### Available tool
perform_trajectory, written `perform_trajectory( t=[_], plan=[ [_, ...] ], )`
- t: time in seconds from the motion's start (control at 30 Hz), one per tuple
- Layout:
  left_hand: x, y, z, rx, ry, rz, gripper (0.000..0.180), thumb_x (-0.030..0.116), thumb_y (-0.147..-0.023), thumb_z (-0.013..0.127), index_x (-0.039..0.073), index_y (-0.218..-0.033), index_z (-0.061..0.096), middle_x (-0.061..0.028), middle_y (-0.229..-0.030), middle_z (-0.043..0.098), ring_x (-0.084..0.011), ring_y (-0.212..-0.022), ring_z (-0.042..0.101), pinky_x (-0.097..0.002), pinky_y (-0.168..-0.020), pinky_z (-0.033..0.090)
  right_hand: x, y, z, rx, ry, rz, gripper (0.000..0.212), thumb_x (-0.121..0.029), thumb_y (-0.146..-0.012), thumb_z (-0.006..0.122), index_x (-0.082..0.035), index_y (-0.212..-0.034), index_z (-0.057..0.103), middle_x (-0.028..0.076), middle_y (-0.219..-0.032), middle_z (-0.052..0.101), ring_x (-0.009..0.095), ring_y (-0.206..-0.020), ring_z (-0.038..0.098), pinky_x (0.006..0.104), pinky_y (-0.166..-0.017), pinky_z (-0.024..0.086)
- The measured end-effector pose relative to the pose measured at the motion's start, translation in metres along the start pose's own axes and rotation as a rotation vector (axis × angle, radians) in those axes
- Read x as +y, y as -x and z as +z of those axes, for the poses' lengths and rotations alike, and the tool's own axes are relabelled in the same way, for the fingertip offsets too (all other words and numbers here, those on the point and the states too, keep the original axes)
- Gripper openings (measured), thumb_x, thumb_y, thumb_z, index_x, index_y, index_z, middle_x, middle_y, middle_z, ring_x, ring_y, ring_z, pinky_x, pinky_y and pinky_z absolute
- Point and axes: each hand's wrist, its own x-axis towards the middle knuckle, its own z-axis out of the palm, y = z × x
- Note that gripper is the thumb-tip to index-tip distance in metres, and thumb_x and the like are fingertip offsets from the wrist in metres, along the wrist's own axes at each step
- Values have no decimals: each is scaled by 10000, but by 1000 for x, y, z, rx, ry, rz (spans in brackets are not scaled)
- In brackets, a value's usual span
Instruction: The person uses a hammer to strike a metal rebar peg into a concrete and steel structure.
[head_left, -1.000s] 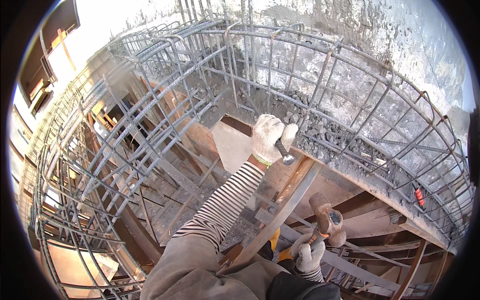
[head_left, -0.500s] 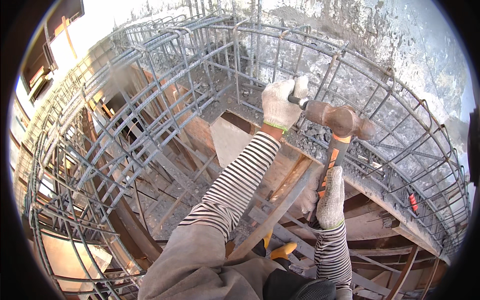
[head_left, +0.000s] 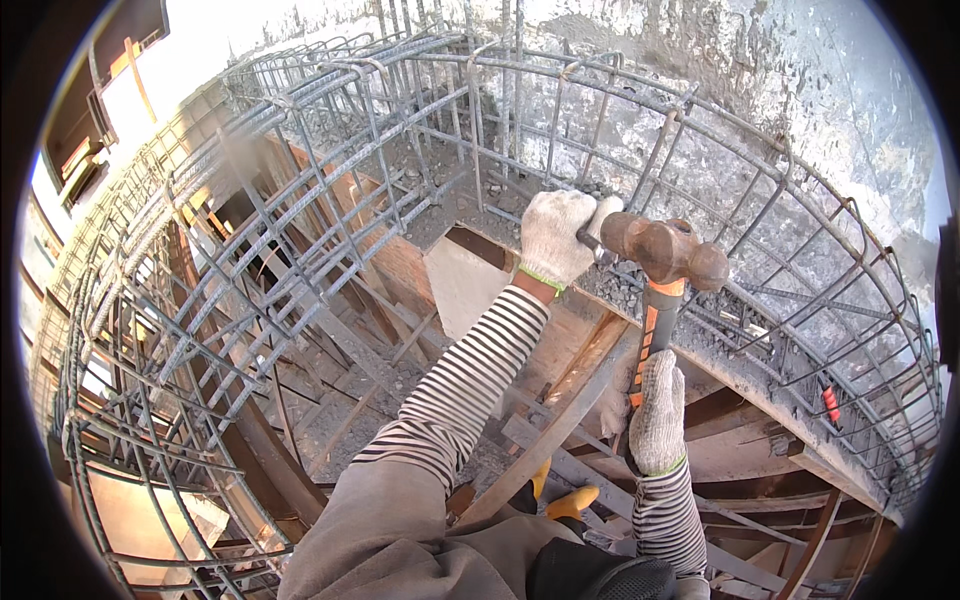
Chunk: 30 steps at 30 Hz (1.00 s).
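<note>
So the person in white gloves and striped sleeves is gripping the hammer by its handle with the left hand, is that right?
Not quite: the head view shows the right hand gripping the hammer by its handle, not the left hand. The white gloves and striped sleeves are as you say.

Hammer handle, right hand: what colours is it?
The hammer handle is dark grey with orange markings, clearest in the head view.
</note>
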Motion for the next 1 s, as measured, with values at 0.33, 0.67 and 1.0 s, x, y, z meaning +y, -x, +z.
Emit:
perform_trajectory(
  t=[0.33,0.67,1.0],
  plan=[
    [12,18,8,58,38,75,67,177,-807,742,129,-813,696,-66,-652,554,-291,-703,609,-426,-722,473,45,7,-1,-181,-424,-490,521,-538,-965,653,-29,-877,578,73,-628,524,209,-511,499,394,-495,473],
    [-8,44,8,24,11,86,293,242,-833,777,117,-652,584,-92,-673,590,-326,-727,621,-466,-757,474,93,55,-19,-31,377,-454,535,-527,-940,701,-5,-943,584,94,-653,525,239,-544,502,389,-517,423],
    [-19,74,-3,160,218,19,361,155,-739,865,133,-723,506,-67,-780,553,-318,-887,613,-469,-940,516,-21,56,11,-101,-37,93,648,-665,-933,656,-21,-945,585,38,-620,536,131,-504,514,291,-458,405]
  ],
)
